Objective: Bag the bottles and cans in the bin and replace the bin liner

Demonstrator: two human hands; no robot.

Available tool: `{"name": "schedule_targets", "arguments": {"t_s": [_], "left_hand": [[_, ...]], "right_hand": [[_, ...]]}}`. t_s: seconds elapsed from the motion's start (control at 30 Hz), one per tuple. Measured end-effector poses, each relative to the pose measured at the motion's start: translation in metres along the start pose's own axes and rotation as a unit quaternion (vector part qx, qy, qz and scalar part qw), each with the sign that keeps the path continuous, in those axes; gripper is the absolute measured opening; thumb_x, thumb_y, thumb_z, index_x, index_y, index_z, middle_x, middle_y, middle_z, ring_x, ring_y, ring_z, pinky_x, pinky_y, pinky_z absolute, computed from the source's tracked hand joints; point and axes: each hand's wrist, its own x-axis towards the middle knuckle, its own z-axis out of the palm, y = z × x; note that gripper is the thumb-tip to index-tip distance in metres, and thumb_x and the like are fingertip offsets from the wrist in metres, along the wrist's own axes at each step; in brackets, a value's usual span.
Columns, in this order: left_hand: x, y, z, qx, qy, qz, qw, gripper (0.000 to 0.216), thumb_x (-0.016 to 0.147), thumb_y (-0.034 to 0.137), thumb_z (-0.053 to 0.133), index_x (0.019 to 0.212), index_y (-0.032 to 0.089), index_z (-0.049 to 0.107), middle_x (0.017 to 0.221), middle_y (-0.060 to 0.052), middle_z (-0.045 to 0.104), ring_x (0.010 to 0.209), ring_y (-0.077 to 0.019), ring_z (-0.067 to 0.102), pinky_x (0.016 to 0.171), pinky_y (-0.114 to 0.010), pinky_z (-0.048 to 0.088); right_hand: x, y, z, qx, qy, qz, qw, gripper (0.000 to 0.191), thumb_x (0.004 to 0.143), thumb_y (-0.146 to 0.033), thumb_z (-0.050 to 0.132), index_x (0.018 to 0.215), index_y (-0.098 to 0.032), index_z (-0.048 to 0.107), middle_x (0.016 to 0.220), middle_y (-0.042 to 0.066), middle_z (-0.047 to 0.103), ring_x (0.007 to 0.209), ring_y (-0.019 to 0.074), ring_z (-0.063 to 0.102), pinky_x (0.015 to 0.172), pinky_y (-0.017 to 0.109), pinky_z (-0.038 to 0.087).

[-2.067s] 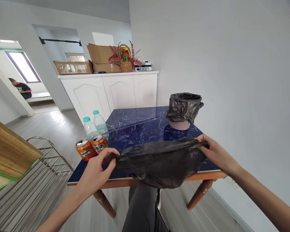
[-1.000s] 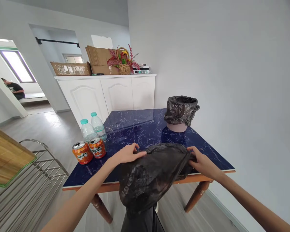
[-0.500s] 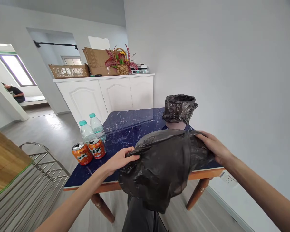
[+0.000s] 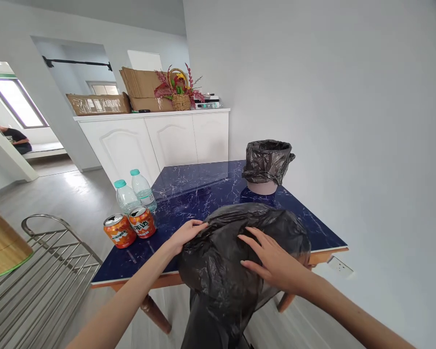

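Note:
A black plastic bag [image 4: 221, 271] drapes over the front edge of the blue marbled table [image 4: 181, 194] and hangs down toward my legs. My left hand [image 4: 187, 235] pinches the bag's upper left edge between thumb and fingers. With fingers spread, my right hand [image 4: 267, 254] rests on the middle of the bag. Behind it stands a small bin [image 4: 263, 188] lined with another black bag [image 4: 269, 162], its rim folded over the outside. Left of my left hand are two orange soda cans [image 4: 142, 223] and two clear bottles [image 4: 142, 189] with teal caps.
A metal rack [image 4: 61, 242] stands at the lower left. Behind the table, a white cabinet [image 4: 170, 140] carries cardboard boxes [image 4: 98, 104] and a flower basket [image 4: 180, 101]. A wall [image 4: 330, 121] rises on the right. A person [image 4: 16, 138] sits in the far room.
My right hand has left the bag's right edge and moved left onto its middle, fingers spreading. The bag has sunk flatter over the table edge. My left hand keeps its pinch.

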Motion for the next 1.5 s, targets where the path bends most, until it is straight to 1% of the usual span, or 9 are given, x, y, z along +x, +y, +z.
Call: {"name": "schedule_targets", "arguments": {"t_s": [0.2, 0.37, 0.5, 0.73, 0.93, 1.13, 1.33, 1.4, 1.5], "left_hand": [[0.001, 0.013, 0.006, 0.038, -0.024, 0.01, 0.999, 0.095, 0.047, 0.055, 0.102, 0.13, 0.021, 0.069, 0.123, -0.014, 0.078, 0.113, -0.0363, 0.074, 0.084, -0.036, 0.059], [-0.009, 0.02, 0.006, 0.001, -0.139, -0.026, 0.99, 0.067, 0.059, 0.061, 0.096, 0.11, 0.021, 0.081, 0.116, -0.012, 0.082, 0.111, -0.0371, 0.077, 0.089, -0.041, 0.064], [-0.003, 0.02, 0.005, -0.103, -0.18, -0.075, 0.975, 0.07, 0.067, 0.075, 0.086, 0.109, 0.019, 0.081, 0.118, -0.016, 0.081, 0.11, -0.0363, 0.078, 0.091, -0.041, 0.065], [0.008, 0.022, 0.004, -0.132, -0.147, -0.06, 0.978, 0.063, 0.061, 0.055, 0.097, 0.108, 0.016, 0.081, 0.115, -0.018, 0.082, 0.105, -0.0378, 0.079, 0.092, -0.044, 0.065], [0.023, 0.023, -0.005, -0.148, -0.057, -0.03, 0.987, 0.056, 0.053, 0.035, 0.099, 0.103, 0.017, 0.081, 0.104, -0.016, 0.084, 0.095, -0.0381, 0.08, 0.082, -0.044, 0.066], [0.03, 0.014, -0.026, -0.209, 0.071, 0.009, 0.975, 0.057, 0.051, 0.037, 0.098, 0.099, 0.015, 0.077, 0.09, -0.014, 0.083, 0.082, -0.033, 0.079, 0.077, -0.043, 0.065], [0.025, 0.011, -0.043, -0.217, 0.15, 0.08, 0.961, 0.058, 0.053, 0.045, 0.095, 0.099, 0.017, 0.073, 0.095, -0.01, 0.081, 0.087, -0.0262, 0.076, 0.078, -0.035, 0.061], [0.021, 0.011, -0.046, -0.196, 0.176, 0.096, 0.96, 0.058, 0.059, 0.05, 0.091, 0.102, 0.017, 0.072, 0.102, -0.011, 0.08, 0.093, -0.0262, 0.075, 0.08, -0.033, 0.059], [0.012, 0.012, -0.049, -0.14, 0.22, 0.101, 0.96, 0.061, 0.071, 0.054, 0.083, 0.116, 0.016, 0.067, 0.111, -0.014, 0.077, 0.101, -0.0282, 0.074, 0.082, -0.035, 0.059]], "right_hand": [[-0.007, 0.026, 0.002, 0.038, 0.136, 0.104, 0.985, 0.042, 0.106, -0.051, 0.046, 0.139, -0.027, 0.053, 0.144, 0.015, 0.059, 0.129, 0.0308, 0.066, 0.105, 0.049, 0.057], [-0.031, 0.034, -0.003, 0.076, 0.06, 0.222, 0.97, 0.044, 0.101, -0.061, 0.05, 0.131, -0.028, 0.05, 0.096, 0.005, 0.075, 0.076, 0.0265, 0.076, 0.064, 0.038, 0.057], [-0.028, 0.03, 0.007, 0.132, 0.062, 0.228, 0.963, 0.063, 0.098, -0.062, 0.055, 0.146, -0.026, 0.036, 0.089, 0.001, 0.076, 0.07, 0.0249, 0.076, 0.061, 0.035, 0.054], [0.033, 0.021, 0.014, 0.068, 0.028, 0.2, 0.977, 0.08, 0.091, -0.06, 0.067, 0.154, -0.025, 0.031, 0.094, 0.006, 0.075, 0.082, 0.0283, 0.074, 0.065, 0.033, 0.047], [0.086, 0.032, 0.009, 0.127, 0.048, 0.147, 0.98, 0.067, 0.081, -0.017, 0.065, 0.142, -0.02, 0.036, 0.076, -0.003, 0.066, 0.071, 0.0219, 0.068, 0.069, 0.03, 0.047], [0.104, 0.066, -0.023, 0.107, 0.144, 0.185, 0.966, 0.051, 0.083, -0.018, 0.054, 0.132, -0.02, 0.039, 0.085, -0.001, 0.062, 0.079, 0.0203, 0.066, 0.077, 0.03, 0.05], [0.105, 0.1, -0.056, 0.05, 0.124, 0.231, 0.964, 0.041, 0.075, -0.013, 0.062, 0.115, -0.019, 0.055, 0.079, 0.0, 0.062, 0.075, 0.0223, 0.066, 0.069, 0.031, 0.05], [0.1, 0.096, -0.06, 0.029, 0.111, 0.231, 0.966, 0.043, 0.074, -0.013, 0.067, 0.115, -0.018, 0.059, 0.086, 0.005, 0.066, 0.08, 0.0254, 0.068, 0.072, 0.035, 0.053], [0.089, 0.067, -0.049, -0.009, 0.12, 0.199, 0.972, 0.055, 0.079, -0.018, 0.07, 0.133, -0.015, 0.058, 0.123, 0.02, 0.064, 0.11, 0.0373, 0.066, 0.093, 0.05, 0.055]]}}
